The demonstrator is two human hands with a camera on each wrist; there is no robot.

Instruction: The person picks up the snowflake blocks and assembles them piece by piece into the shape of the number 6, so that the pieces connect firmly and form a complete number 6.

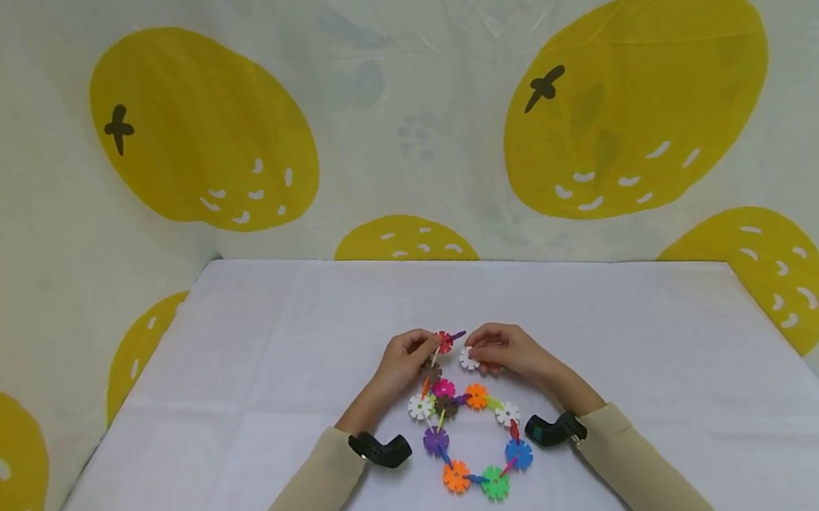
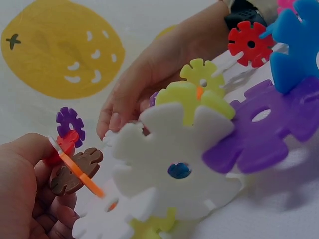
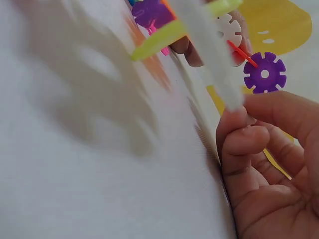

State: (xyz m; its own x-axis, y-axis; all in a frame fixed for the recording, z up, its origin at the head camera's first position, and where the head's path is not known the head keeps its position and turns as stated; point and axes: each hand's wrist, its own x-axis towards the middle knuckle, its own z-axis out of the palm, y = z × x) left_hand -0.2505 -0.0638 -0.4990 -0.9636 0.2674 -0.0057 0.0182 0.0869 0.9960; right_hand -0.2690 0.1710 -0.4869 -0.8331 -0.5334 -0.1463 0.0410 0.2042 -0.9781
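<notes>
At the top of a linked chain of notched plastic discs, my left hand (image 1: pixel 404 364) pinches a red disc (image 1: pixel 444 341). A purple disc (image 2: pixel 70 126) is slotted into the far side of that red one. Below the fingers a brown disc (image 2: pixel 77 171) and an orange disc (image 2: pixel 81 174) continue the chain. Just to the right, my right hand (image 1: pixel 511 350) holds a loose-looking white disc (image 1: pixel 469 358) by its edge. In the right wrist view, blurred pieces pass in front of the fingertips, so the grip is partly hidden.
The chain forms a ring on the white-covered table (image 1: pixel 296 317), with a green disc (image 1: pixel 495 484) nearest me and a blue disc (image 1: pixel 519 454) at its right. A dark wrist camera (image 1: pixel 383 450) sits on each sleeve. Behind stands a pale curtain (image 1: pixel 401 106) with yellow fruit shapes.
</notes>
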